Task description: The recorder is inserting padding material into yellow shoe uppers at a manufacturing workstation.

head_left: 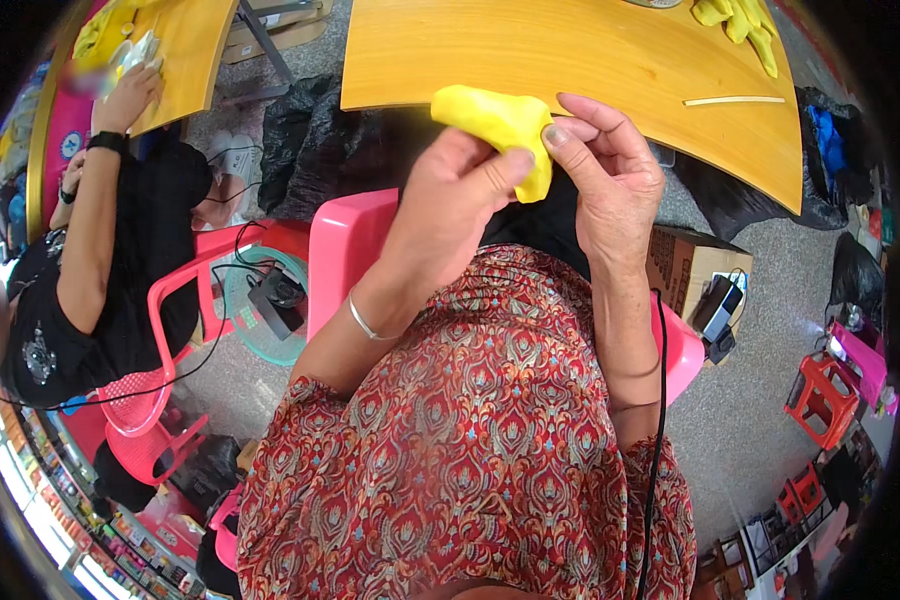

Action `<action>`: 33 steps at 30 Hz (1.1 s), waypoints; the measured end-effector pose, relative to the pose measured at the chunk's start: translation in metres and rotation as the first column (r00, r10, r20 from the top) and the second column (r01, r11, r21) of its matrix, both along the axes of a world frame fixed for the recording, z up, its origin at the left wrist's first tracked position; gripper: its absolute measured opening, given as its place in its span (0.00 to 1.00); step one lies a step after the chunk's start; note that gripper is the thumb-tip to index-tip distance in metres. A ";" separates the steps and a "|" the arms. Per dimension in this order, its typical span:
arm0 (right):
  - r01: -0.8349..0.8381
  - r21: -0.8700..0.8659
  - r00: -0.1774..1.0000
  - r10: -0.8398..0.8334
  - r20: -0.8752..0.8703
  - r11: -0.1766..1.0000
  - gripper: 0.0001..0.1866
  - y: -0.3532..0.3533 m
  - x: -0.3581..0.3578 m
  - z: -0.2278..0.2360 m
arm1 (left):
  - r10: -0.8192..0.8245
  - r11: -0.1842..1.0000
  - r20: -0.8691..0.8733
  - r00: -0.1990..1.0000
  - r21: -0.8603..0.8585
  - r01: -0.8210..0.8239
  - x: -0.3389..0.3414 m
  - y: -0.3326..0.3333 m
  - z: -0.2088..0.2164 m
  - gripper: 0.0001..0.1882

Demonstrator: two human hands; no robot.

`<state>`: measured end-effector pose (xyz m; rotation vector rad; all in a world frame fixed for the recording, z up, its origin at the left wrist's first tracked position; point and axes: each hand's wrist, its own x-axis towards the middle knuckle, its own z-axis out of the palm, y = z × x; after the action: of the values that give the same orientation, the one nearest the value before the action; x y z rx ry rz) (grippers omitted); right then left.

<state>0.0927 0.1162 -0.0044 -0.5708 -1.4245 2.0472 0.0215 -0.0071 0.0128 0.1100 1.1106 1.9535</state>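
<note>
Above my lap, just off the table's near edge, I hold a bright yellow soft piece, bent like an L, with one thick arm and a shorter one pointing down. It looks like a stuffed fabric part; its exact kind does not show. My left hand grips it from below, thumb on the lower arm. With thumb and fingers, my right hand pinches its right-hand corner. A thin pale stick lies on the wooden table to the right. Several similar yellow pieces are heaped at the table's far right.
A person in black works at another table on the left, a hand on a whitish thing. Pink chairs stand around me. A cardboard box, black bags and a red stool occupy the floor. A black cable hangs along my right side.
</note>
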 end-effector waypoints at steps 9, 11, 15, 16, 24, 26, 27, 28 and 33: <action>0.050 -0.164 0.998 -0.042 0.052 0.985 0.13 0.001 -0.001 -0.003 | -0.126 0.984 -0.061 0.990 -0.133 0.117 0.013 0.002 -0.002 0.17; 0.023 -0.179 0.999 -0.018 0.030 0.984 0.14 0.002 -0.001 -0.003 | -0.138 0.980 -0.073 0.988 -0.158 0.125 0.012 0.000 0.000 0.16; -0.068 -0.170 0.997 0.072 0.020 0.983 0.15 0.007 0.000 -0.004 | -0.170 0.971 -0.135 0.976 -0.191 0.143 0.011 -0.004 -0.002 0.15; -0.081 -0.136 0.996 0.085 0.024 0.987 0.17 0.005 0.000 -0.004 | -0.148 0.972 -0.136 0.980 -0.202 0.119 0.012 -0.004 -0.002 0.16; -0.352 0.028 0.933 0.348 0.096 0.936 0.18 0.011 -0.005 -0.001 | -0.094 0.979 -0.212 0.973 -0.196 0.052 0.004 -0.005 -0.005 0.17; -0.357 -0.058 0.930 0.360 0.065 0.932 0.16 0.011 -0.004 -0.001 | -0.142 0.959 -0.268 0.953 -0.276 0.065 0.001 -0.008 -0.005 0.18; -0.357 -0.137 0.931 0.364 0.033 0.924 0.15 0.010 -0.004 0.000 | -0.137 0.958 -0.265 0.954 -0.279 0.060 0.000 -0.009 -0.005 0.18; -0.371 -0.110 0.926 0.376 0.035 0.922 0.12 0.012 -0.004 -0.002 | -0.197 0.933 -0.348 0.917 -0.353 0.067 -0.002 -0.010 -0.006 0.19; -0.309 -0.138 0.949 0.315 0.025 0.941 0.09 0.009 -0.004 -0.003 | -0.083 0.955 -0.462 0.883 -0.291 -0.062 0.002 -0.008 0.001 0.20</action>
<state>0.0884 0.1251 -0.0072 -0.4713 -1.4921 2.4068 0.0238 -0.0152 0.0135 0.4463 1.7088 1.7661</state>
